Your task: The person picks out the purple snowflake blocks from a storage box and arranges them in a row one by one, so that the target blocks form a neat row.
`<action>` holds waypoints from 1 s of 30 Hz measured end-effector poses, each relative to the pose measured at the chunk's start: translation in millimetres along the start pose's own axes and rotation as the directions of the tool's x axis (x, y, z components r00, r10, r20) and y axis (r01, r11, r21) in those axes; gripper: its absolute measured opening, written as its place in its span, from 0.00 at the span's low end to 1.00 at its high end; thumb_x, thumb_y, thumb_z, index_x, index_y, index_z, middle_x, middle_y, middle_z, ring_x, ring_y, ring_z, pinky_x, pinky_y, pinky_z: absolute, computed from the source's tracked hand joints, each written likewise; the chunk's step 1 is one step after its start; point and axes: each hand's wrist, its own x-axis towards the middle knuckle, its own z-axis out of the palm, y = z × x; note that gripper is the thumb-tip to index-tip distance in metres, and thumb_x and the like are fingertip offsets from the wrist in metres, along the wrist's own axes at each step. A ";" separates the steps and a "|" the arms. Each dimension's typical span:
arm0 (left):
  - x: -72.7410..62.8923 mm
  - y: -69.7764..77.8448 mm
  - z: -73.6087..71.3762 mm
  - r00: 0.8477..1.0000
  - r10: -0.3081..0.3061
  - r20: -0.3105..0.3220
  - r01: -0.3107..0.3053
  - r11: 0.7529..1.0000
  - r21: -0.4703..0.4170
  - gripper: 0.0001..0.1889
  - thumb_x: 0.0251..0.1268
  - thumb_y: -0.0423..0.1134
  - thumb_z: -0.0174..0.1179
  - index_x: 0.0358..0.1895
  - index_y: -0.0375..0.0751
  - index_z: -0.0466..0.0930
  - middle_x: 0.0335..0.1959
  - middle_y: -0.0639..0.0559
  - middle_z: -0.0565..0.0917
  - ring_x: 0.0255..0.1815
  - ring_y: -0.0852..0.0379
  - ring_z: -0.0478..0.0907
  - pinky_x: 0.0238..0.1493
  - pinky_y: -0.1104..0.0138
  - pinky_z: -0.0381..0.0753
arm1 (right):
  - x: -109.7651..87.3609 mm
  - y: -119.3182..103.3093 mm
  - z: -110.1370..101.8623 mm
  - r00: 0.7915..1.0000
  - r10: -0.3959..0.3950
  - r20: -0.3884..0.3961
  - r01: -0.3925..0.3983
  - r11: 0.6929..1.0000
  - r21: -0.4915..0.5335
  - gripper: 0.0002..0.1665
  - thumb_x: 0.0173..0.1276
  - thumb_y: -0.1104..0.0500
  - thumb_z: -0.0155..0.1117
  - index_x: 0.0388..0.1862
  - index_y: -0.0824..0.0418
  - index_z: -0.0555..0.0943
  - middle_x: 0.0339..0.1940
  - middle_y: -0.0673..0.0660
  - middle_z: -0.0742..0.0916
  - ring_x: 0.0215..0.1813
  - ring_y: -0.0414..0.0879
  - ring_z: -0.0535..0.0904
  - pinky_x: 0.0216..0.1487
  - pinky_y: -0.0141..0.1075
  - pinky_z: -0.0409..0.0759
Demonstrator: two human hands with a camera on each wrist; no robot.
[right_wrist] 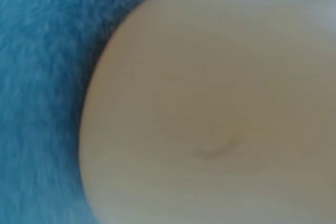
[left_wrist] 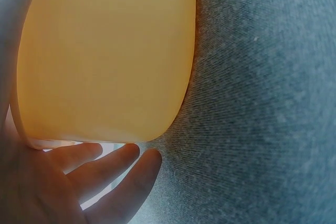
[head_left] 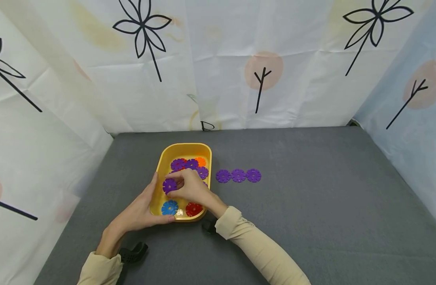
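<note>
A yellow tray (head_left: 184, 148) holds several flower-shaped discs. My left hand (head_left: 139, 209) grips its near left corner, thumb at the front rim and fingers along the side. In the left wrist view, those fingers (left_wrist: 123, 184) lie against the tray wall (left_wrist: 110, 61). Over the tray, my right hand (head_left: 193, 186) pinches a purple flower disc (head_left: 169, 186) between thumb and fingers. Near the front of the tray lie a blue disc (head_left: 169, 207) and a red disc (head_left: 194, 209). More purple discs (head_left: 177, 164) and an orange one (head_left: 200, 161) are at the back, partly hidden by the hand.
Three purple discs (head_left: 238, 175) lie in a row on the grey tabletop (head_left: 310, 206), right of the tray. Patterned white cloth (head_left: 221, 91) stands behind the table and along its sides. The right wrist view is mostly filled by the blurred tray wall (right_wrist: 210, 103).
</note>
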 end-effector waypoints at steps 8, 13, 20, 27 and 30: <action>-1.6 2.2 0.4 0.999 -0.048 0.008 0.048 0.999 -0.010 0.71 0.53 0.61 0.74 0.83 0.42 0.25 0.83 0.34 0.49 0.71 0.40 0.68 0.64 0.51 0.81 | -16.3 -2.4 -23.3 0.998 0.046 -0.033 -0.044 0.997 0.060 0.29 0.61 0.62 0.78 0.63 0.59 0.84 0.52 0.59 0.89 0.47 0.48 0.87 0.50 0.31 0.86; -0.5 2.4 0.4 0.999 -0.055 0.004 0.055 0.999 0.000 0.71 0.53 0.61 0.75 0.83 0.43 0.25 0.83 0.35 0.50 0.69 0.42 0.68 0.62 0.56 0.81 | -25.6 2.4 -42.1 0.996 0.058 -0.073 -0.054 0.997 0.055 0.30 0.60 0.62 0.79 0.62 0.61 0.84 0.50 0.62 0.89 0.44 0.48 0.87 0.48 0.33 0.87; 0.7 3.5 0.4 0.998 -0.070 0.002 0.070 0.998 0.002 0.72 0.52 0.61 0.75 0.83 0.42 0.25 0.83 0.34 0.48 0.70 0.39 0.66 0.67 0.45 0.77 | -42.5 18.1 -72.1 0.987 0.103 -0.121 -0.097 0.994 0.051 0.30 0.60 0.62 0.79 0.63 0.62 0.83 0.52 0.63 0.90 0.46 0.50 0.88 0.47 0.36 0.88; 1.3 3.7 0.8 0.997 -0.072 0.003 0.072 0.997 0.018 0.72 0.51 0.62 0.75 0.83 0.42 0.25 0.83 0.35 0.49 0.69 0.43 0.68 0.64 0.54 0.81 | -61.9 35.0 -102.3 0.974 0.120 -0.194 -0.118 0.993 0.023 0.30 0.59 0.62 0.79 0.62 0.64 0.84 0.49 0.65 0.90 0.45 0.50 0.88 0.46 0.38 0.87; 0.8 3.3 1.3 0.998 -0.068 -0.003 0.068 0.997 0.021 0.72 0.51 0.62 0.75 0.83 0.42 0.26 0.83 0.35 0.49 0.69 0.43 0.67 0.65 0.51 0.79 | -70.0 42.5 -113.1 0.970 0.126 -0.209 -0.125 0.992 0.018 0.30 0.59 0.63 0.79 0.62 0.66 0.83 0.48 0.66 0.90 0.44 0.50 0.88 0.45 0.36 0.87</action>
